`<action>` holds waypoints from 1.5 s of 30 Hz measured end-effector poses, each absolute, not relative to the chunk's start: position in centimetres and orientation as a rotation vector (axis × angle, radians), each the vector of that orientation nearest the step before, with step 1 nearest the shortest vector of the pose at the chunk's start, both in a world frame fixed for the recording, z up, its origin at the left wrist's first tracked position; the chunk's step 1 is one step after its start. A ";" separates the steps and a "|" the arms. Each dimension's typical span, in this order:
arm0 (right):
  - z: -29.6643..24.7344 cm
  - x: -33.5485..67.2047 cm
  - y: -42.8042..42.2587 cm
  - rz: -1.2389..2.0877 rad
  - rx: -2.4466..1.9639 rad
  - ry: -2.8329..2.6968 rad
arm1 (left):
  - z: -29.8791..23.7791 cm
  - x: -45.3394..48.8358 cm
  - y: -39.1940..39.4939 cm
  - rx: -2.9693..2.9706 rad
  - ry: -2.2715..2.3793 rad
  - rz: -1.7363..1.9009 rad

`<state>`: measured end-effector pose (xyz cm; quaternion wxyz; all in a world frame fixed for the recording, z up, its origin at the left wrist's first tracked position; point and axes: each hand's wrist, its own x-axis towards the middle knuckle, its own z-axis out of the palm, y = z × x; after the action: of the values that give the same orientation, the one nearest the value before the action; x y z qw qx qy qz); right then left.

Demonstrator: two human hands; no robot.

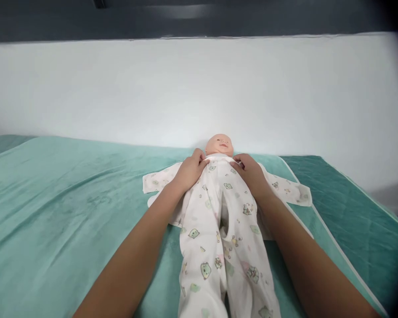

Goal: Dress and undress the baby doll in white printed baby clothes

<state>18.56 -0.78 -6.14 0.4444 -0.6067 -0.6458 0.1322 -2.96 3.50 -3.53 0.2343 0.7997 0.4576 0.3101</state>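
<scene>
A pair of white baby pants (pixel 204 247) with green and yellow animal prints stretches from the doll's neck toward me. My left hand (pixel 193 168) pinches the waistband at its left corner, and my right hand (pixel 250 172) grips the right corner with curled fingers. Just beyond the waistband shows the head of a baby doll (pixel 219 145), face up; the pants hide its body. Under the pants and my forearms lies a matching white baby shirt (pixel 288 189), its sleeves spread out to both sides.
A light green towel (pixel 69 190) covers the surface, with some creases at the left. Darker green cloth (pixel 345 207) lies at the right. Behind the doll's head rises a white wall (pixel 119 92), with a dark band (pixel 252 17) above it.
</scene>
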 end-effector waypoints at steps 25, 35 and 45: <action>-7.0 20.3 2.3 0.438 -1.686 -1.452 | -4.9 -1.3 8.1 2.203 1.302 0.970; -7.0 19.2 -1.5 0.470 -1.351 -1.533 | -5.2 -2.8 5.7 2.367 1.074 0.958; -9.2 19.7 -4.7 0.371 -1.312 -1.579 | -6.9 -5.8 1.3 2.576 1.343 0.901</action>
<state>19.74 -4.70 -9.15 0.5035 -0.5435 -0.6538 0.1537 -5.80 1.32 -6.86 0.0500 0.8458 0.4411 0.2959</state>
